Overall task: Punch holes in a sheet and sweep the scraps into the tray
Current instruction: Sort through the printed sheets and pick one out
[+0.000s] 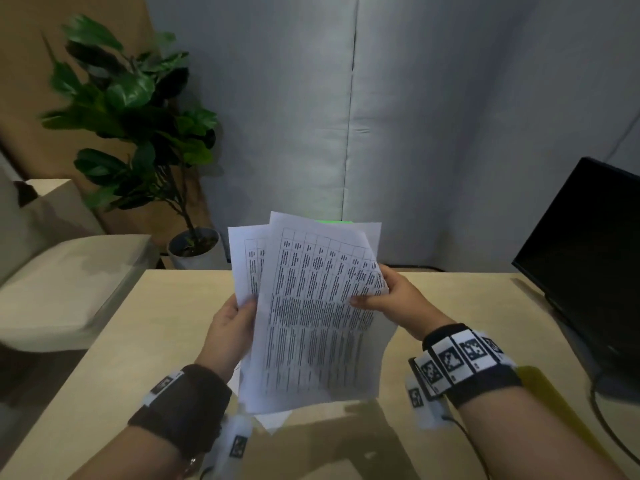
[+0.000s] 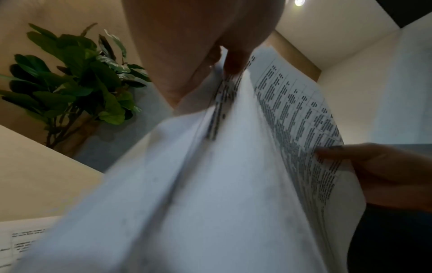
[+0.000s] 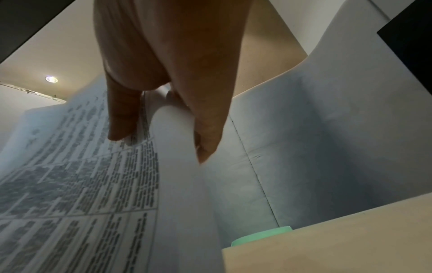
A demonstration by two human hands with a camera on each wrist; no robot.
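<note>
- A potted plant [image 1: 131, 109] stood on the floor beyond the bench's [image 1: 145, 341] far left corner, its grey pot [image 1: 194, 249] holding dark soil and a thin stem.
- The left hand [image 1: 230, 327] pinched the left edge of a rear sheet [image 1: 242, 258], thumb in front and fingers behind, apparently to keep it apart from the page in front.
- A printed sheet [image 1: 311, 323], covered in table text, hung upright above the bench between both hands, seemingly being picked out for punching; another paper [image 1: 273, 419] lay flat on the bench beneath.
- The right hand [image 1: 391, 299] clamped the printed sheet's right edge, thumb across the text and fingers curled behind, bending that edge back.
- A pale green object [image 3: 261, 235], possibly the tray, sat at the bench's far edge behind the papers; its contents could not be seen.
- A dark monitor [image 1: 588, 265] stood at the right. No hole punch was in view.
</note>
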